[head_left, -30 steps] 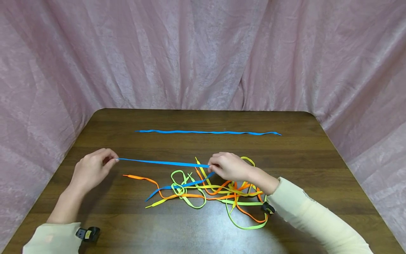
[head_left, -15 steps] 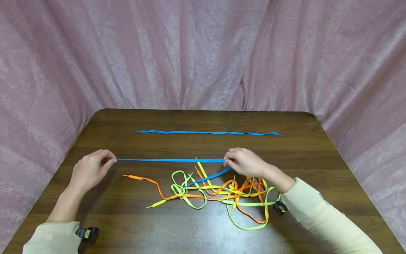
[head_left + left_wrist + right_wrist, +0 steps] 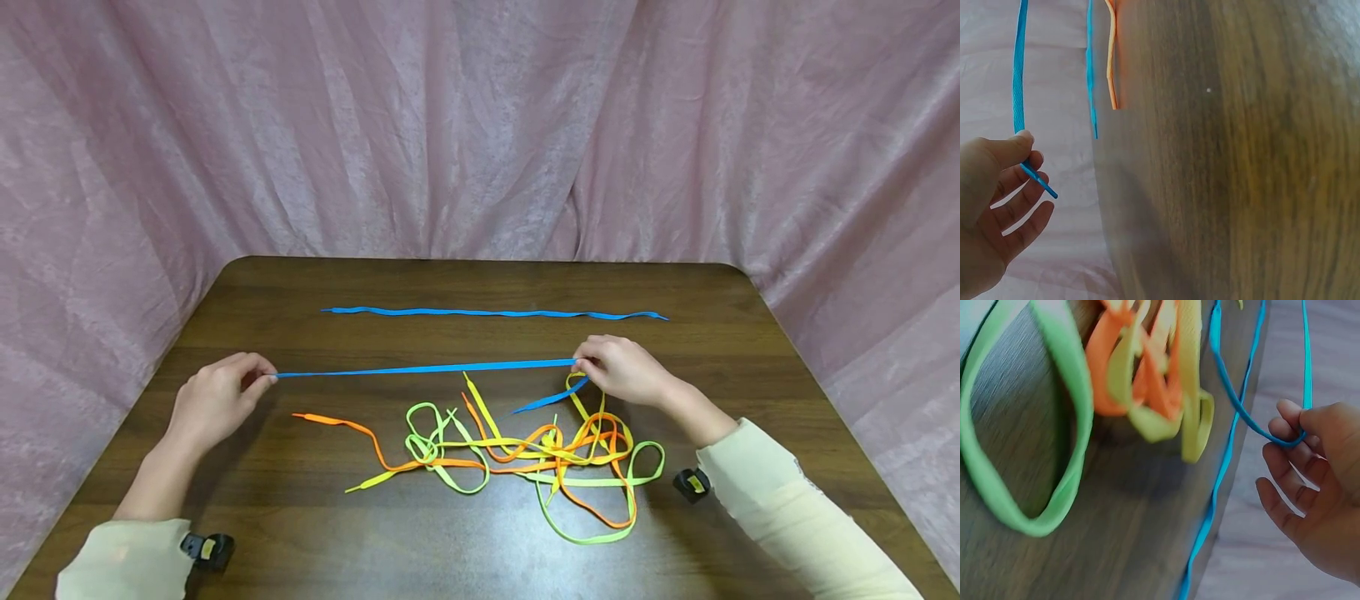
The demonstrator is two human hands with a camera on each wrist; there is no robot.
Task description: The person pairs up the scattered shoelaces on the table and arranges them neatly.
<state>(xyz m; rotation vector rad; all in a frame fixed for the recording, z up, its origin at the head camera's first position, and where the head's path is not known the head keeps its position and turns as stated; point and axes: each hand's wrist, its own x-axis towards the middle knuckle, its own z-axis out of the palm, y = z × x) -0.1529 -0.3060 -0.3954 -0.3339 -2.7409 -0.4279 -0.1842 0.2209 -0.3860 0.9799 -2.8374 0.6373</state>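
A blue shoelace (image 3: pixel 427 368) is stretched nearly straight between both hands, above the table. My left hand (image 3: pixel 221 398) pinches it between thumb and forefinger close to one end; in the left wrist view its tip (image 3: pixel 1047 187) sticks out past the fingers. Farther along, my right hand (image 3: pixel 626 371) pinches the lace, and a short free tail (image 3: pixel 543 402) hangs back to the left below it. In the right wrist view the lace bends round at the right fingertips (image 3: pixel 1282 406). A second blue shoelace (image 3: pixel 480 312) lies fairly straight across the table's far part.
Nearer than the held lace lies a loose tangle of orange (image 3: pixel 450 462), yellow (image 3: pixel 480 404) and green (image 3: pixel 585 540) shoelaces on the dark wooden table (image 3: pixel 360 550). Beyond the table's far edge hangs a pink curtain (image 3: pixel 480 125).
My right hand has slid rightward and slightly away along the blue lace, lengthening the taut stretch. The lace's free tail has drawn out of the tangle. My left hand stays nearly still.
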